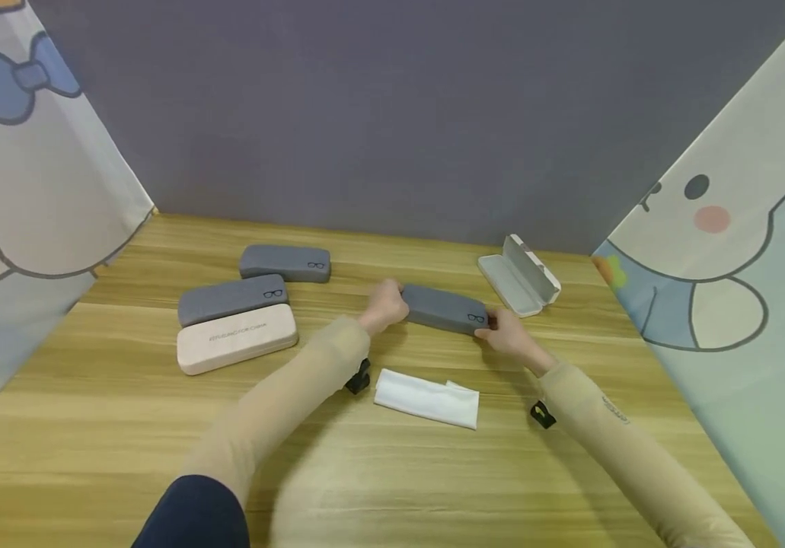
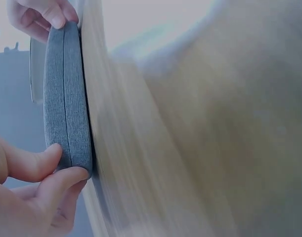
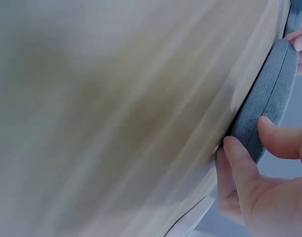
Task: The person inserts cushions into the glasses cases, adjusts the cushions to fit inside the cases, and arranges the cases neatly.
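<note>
A closed grey glasses case (image 1: 441, 308) with a small glasses print lies between my two hands. My left hand (image 1: 385, 306) pinches its left end, thumb and fingers at the corner. At the other end my right hand (image 1: 507, 333) grips the case by the printed corner. In the left wrist view the case (image 2: 66, 98) shows its lid seam running lengthwise, its underside close over the wood. The right wrist view has the thumb on one half of the case (image 3: 269, 94) and a fingertip at its lower edge.
An open white case (image 1: 518, 278) stands behind my right hand. To the left lie two more grey cases, one at the back (image 1: 285, 262) and one nearer (image 1: 231, 300), beside a cream case (image 1: 237, 339). A folded white cloth (image 1: 426, 398) lies in front. A grey wall (image 1: 365, 114) bounds the table.
</note>
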### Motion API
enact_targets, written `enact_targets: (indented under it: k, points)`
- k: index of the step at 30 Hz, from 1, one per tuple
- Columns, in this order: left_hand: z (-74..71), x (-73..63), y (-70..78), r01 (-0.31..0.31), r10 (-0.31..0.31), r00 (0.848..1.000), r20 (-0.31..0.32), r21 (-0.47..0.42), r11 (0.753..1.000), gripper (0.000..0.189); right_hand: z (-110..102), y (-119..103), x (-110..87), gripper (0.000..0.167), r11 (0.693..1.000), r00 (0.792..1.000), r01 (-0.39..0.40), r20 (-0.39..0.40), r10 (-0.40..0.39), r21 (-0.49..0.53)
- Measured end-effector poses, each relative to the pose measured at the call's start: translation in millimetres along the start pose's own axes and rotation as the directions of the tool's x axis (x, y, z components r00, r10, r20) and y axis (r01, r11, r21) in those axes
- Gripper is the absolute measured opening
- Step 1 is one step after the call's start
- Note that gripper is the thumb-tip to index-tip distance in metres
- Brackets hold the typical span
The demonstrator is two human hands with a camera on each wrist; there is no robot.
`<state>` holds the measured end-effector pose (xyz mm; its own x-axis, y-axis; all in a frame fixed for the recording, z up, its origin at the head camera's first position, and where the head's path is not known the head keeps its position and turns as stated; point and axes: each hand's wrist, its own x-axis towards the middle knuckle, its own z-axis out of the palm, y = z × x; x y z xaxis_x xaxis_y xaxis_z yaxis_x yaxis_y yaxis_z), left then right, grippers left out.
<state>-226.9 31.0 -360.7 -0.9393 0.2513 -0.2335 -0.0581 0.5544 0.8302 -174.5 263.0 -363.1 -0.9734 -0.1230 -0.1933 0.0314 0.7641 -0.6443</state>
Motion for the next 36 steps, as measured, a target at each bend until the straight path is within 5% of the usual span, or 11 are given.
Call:
enact_targets:
  k: [8,13,22,36]
  points:
    - [34.5,2.4,22.8,-0.057,0.056,0.995,0.083,0.015,0.998,0.054,-13.4,27.7,-39.0,0.045,0.999,0.997,-0.047,-0.060,0.047,0.010]
    - [55.2,5.2,35.3,-0.101,0.096,0.989,0.111,0.040,0.994,0.021,-20.3,39.4,-63.5,0.049,0.992,0.991,-0.117,-0.055,0.120,0.055]
    - [83.4,6.5,53.5,-0.136,0.127,0.975,0.180,0.038,0.990,0.048,-28.5,56.0,-95.1,0.050,0.979,0.967,-0.204,-0.153,0.205,0.026]
    - [113.3,-0.5,72.5,-0.187,0.165,0.958,0.233,0.074,0.980,0.053,-40.3,74.7,-130.2,0.058,0.962,0.943,-0.274,-0.190,0.271,0.013]
